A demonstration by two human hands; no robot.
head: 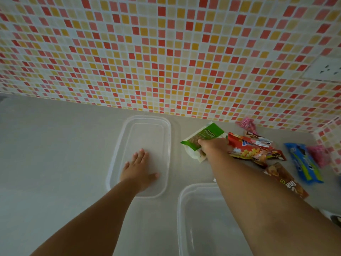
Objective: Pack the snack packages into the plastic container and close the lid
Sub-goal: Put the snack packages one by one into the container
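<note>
A clear plastic lid (pixel 147 124) lies flat on the grey counter, and my left hand (pixel 137 167) rests on it with fingers spread. The clear container (pixel 184 200) stands near me at lower right, with nothing visible inside; my right forearm crosses above it. My right hand (pixel 212 145) grips a green and white nut packet (pixel 203 137) lifted just left of the snack pile. To the right lie a red snack bag (pixel 249 146), a brown packet (pixel 287 180), a blue cookie pack (pixel 302 163) and two pink packets (pixel 248 124).
A tiled wall in red, orange and cream rises behind the counter (pixel 55 145) and wraps the right corner. A white wall socket (pixel 324 70) sits at upper right. A dark object shows at the right edge (pixel 335 218).
</note>
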